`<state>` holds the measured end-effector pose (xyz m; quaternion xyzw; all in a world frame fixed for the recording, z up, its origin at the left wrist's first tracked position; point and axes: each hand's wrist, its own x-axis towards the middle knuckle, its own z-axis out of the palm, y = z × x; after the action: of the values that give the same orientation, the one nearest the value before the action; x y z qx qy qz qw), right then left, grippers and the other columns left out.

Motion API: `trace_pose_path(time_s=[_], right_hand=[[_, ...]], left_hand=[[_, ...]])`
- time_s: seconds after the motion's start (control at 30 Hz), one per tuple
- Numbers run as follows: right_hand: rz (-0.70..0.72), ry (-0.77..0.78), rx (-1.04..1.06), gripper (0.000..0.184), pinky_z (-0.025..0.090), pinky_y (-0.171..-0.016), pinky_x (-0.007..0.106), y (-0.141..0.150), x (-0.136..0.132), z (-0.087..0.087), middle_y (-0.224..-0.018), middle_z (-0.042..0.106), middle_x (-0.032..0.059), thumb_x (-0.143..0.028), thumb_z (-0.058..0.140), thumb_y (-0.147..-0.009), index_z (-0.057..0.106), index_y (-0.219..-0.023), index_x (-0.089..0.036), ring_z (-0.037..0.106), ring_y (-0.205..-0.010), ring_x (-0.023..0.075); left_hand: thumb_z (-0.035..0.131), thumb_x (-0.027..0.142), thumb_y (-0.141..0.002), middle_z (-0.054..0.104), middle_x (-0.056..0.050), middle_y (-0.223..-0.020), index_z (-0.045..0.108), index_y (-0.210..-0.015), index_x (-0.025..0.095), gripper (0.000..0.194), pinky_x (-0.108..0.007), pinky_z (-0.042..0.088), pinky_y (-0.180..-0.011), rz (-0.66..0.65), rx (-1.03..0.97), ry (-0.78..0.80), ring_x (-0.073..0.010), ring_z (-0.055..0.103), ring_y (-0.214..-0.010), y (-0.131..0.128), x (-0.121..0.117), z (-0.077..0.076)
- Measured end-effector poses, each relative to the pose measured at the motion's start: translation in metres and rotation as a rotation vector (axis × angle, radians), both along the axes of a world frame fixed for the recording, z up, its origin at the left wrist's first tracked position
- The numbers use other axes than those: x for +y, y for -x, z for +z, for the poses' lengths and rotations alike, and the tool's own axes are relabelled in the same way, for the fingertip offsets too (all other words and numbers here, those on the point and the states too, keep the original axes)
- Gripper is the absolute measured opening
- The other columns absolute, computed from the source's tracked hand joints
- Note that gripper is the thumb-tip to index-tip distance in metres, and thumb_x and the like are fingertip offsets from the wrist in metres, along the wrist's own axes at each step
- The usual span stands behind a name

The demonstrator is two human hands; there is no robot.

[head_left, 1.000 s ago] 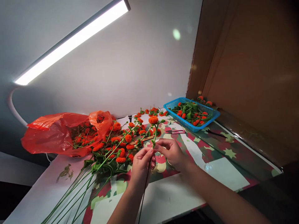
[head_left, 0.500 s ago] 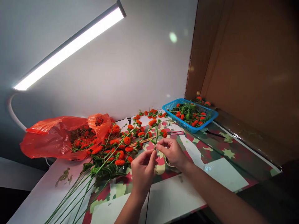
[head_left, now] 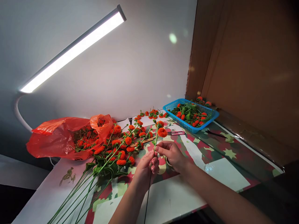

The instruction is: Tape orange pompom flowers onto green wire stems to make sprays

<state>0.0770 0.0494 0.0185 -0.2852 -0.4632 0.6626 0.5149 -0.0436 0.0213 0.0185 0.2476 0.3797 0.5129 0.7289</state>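
An artificial flower stem (head_left: pixel 157 137) with fuzzy orange blooms (head_left: pixel 162 132) stands nearly upright between my hands. My left hand (head_left: pixel 147 165) is closed, its thumb and fingertips gripping the lower stem with the other fingers curled under. My right hand (head_left: pixel 172 155) pinches the same stem just above, thumb against forefinger. Whatever lies between the fingertips is too small to make out. A thin dark line runs down below my left hand; I cannot tell whether it is stem wire or a table seam. Left of my hands lies a bunch of similar orange flowers (head_left: pixel 121 155) with long green stems.
A red plastic bag (head_left: pixel 50 141) of flowers lies at the left, under a lit lamp (head_left: pixel 74 51). A blue basket (head_left: pixel 193 128) of flowers and stems stands at the back right. Pink-handled snips (head_left: pixel 177 133) and a tape roll (head_left: pixel 166 124) lie behind my hands.
The stem has turned, so its orange blooms now face me more. My left fingers have curled in around the lower stem. The view has shifted slightly.
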Motion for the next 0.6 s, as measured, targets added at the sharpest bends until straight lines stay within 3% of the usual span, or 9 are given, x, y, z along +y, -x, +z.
trace_pose_path(time_s=[0.17, 0.23, 0.33, 0.47, 0.6], right_hand=[[-0.146, -0.015, -0.052, 0.026, 0.04, -0.056, 0.024, -0.001, 0.001, 0.005, -0.054, 0.051, -0.0031, -0.037, 0.07, -0.065, 0.057, -0.056, -0.016, 0.046, -0.055, 0.0098], [-0.147, -0.027, -0.06, 0.025, 0.041, -0.056, 0.024, -0.002, 0.002, 0.004, -0.055, 0.052, -0.0028, -0.037, 0.069, -0.066, 0.057, -0.058, -0.016, 0.047, -0.055, 0.01], [-0.104, -0.048, -0.042, 0.022, 0.041, -0.058, 0.024, -0.003, 0.003, 0.001, -0.058, 0.054, -0.0021, -0.036, 0.069, -0.068, 0.061, -0.063, -0.016, 0.048, -0.058, 0.0104], [-0.03, -0.038, 0.011, 0.02, 0.04, -0.058, 0.023, -0.005, 0.002, -0.003, -0.063, 0.054, -0.0026, -0.035, 0.071, -0.067, 0.063, -0.069, -0.017, 0.047, -0.06, 0.0097], [0.047, -0.087, 0.026, 0.021, 0.039, -0.06, 0.023, -0.005, 0.0, -0.004, -0.064, 0.054, -0.0023, -0.036, 0.069, -0.071, 0.064, -0.071, -0.016, 0.046, -0.06, 0.0089]], left_hand=[[0.075, 0.032, -0.064, 0.059, -0.001, -0.052, 0.067, -0.069, 0.013, 0.022, -0.019, 0.041, -0.044, 0.187, 0.542, -0.329, -0.0091, 0.051, -0.044, 0.0, -0.009, 0.002], [0.072, 0.032, -0.067, 0.061, -0.002, -0.053, 0.068, -0.067, 0.013, 0.019, -0.02, 0.041, -0.045, 0.232, 0.63, -0.401, -0.0102, 0.053, -0.045, -0.001, -0.011, 0.002], [0.071, 0.035, -0.068, 0.058, 0.0, -0.05, 0.067, -0.067, 0.014, 0.022, -0.019, 0.037, -0.038, 0.199, 0.48, -0.367, -0.0081, 0.049, -0.038, 0.0, -0.01, -0.001], [0.073, 0.039, -0.064, 0.047, 0.006, -0.043, 0.061, -0.064, 0.013, 0.028, -0.012, 0.022, -0.028, 0.005, 0.081, -0.191, 0.0004, 0.028, -0.026, 0.001, -0.006, -0.009], [0.074, 0.036, -0.064, 0.037, 0.01, -0.041, 0.058, -0.064, 0.013, 0.028, -0.009, 0.014, -0.025, -0.16, -0.205, -0.054, 0.0033, 0.014, -0.025, 0.0, -0.007, -0.016]])
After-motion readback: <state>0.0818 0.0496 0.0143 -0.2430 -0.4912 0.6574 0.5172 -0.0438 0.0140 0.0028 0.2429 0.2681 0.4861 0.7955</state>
